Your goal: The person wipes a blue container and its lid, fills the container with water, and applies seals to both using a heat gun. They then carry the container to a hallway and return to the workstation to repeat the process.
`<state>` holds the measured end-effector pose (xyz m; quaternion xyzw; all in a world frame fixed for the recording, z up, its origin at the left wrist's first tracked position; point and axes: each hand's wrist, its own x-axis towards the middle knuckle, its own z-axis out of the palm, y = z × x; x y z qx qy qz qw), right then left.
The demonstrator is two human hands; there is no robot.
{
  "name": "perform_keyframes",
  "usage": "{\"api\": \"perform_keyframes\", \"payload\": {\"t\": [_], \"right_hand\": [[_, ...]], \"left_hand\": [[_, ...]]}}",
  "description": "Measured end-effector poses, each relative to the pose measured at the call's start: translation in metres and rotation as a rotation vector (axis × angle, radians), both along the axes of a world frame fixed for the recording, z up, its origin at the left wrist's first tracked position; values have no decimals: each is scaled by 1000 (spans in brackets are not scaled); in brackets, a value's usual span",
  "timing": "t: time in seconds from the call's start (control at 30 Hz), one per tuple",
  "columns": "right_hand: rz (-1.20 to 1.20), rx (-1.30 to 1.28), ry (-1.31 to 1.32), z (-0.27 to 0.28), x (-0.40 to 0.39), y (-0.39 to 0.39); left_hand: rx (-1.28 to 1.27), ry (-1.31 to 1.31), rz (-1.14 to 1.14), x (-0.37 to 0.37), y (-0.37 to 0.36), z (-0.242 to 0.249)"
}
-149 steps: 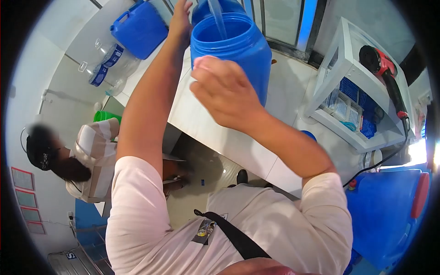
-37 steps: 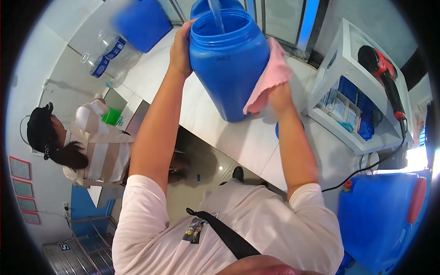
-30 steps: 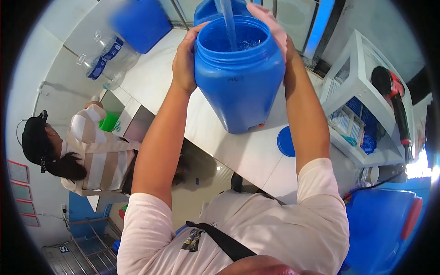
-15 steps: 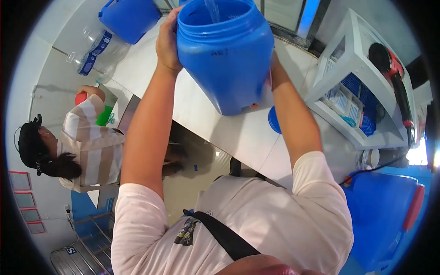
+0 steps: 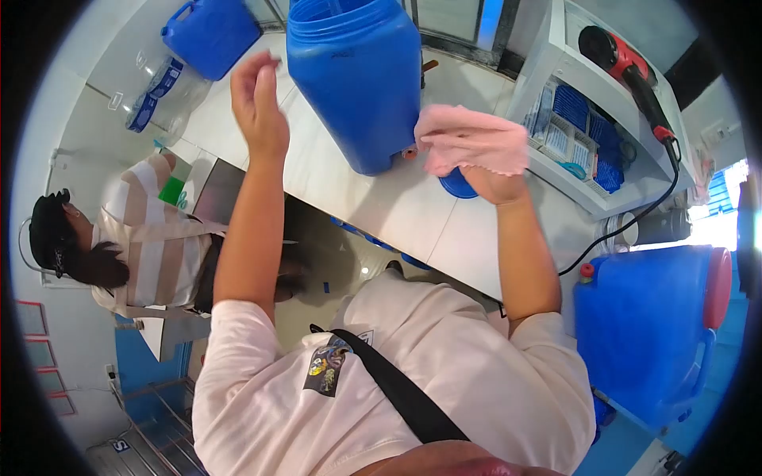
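The big blue jug (image 5: 357,99) stands on the white counter (image 5: 401,218), with its foot near the front edge. No hand holds it. The left hand (image 5: 262,115) is just beside it but not touching, its fingers loose and with nothing in them. The right hand (image 5: 494,184) is closed on a pink cloth (image 5: 474,141), on the other side of the jug.

A bump from either arm could tip the jug, as nobody is keeping it steady. Its top is cut off, so I can't tell how full it is; if it is full, water could spill. The blue lid (image 5: 458,187) lies close under the cloth, so a low sweep could knock it to the floor.
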<state>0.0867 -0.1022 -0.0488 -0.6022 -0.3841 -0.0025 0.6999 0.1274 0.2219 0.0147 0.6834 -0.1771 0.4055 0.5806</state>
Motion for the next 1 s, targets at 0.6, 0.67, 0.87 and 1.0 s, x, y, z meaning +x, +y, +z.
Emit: {"api": "perform_keyframes", "payload": {"t": [0.6, 0.67, 0.87, 1.0], "right_hand": [[478, -247, 117, 88, 9, 56], [234, -302, 245, 78, 18, 28], [-363, -16, 81, 48, 59, 39], [-527, 155, -35, 21, 96, 79]], "left_hand": [[334, 812, -511, -125, -18, 22], [655, 748, -322, -135, -13, 44], [1473, 407, 700, -100, -18, 50], [818, -53, 447, -36, -53, -4]]}}
